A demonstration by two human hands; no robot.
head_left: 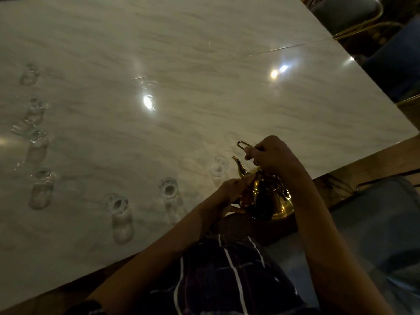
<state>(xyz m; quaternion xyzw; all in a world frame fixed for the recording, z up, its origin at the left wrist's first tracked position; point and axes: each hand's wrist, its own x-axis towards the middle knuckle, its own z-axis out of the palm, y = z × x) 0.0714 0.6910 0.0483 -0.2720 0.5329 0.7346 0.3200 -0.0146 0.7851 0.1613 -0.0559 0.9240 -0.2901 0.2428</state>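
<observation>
**Brass teapot held at the near edge of the desk**

The teapot (266, 198) is at the near right of the desk (204, 64), right over its dark wooden rim (363, 160). Whether it sits on the rim or is lifted clear of it cannot be told. It is a rounded, polished, gold-coloured pot with a thin curved spout (239, 168) that points away from the person. The right hand (272, 155) is clenched round the wire handle (241, 144), a slim metal loop that stands above the pot. The left hand (231, 187) lies against the pot's shoulder below the spout with its fingers bent. The dim light hides whether it clasps the pot or only touches it.

The desk top is glossy pale stone with soft grey veins and bright lamp glints. A seam crosses its far right part. Small clear glasses follow the edges. One glass (218, 165) is just beside the spout, and two more (168, 188) (117, 204) run leftward along the near edge. A column of glasses (37, 138) stands down the left side. The wide middle between them lies open. Chairs (345, 12) stand past the far right corner
</observation>
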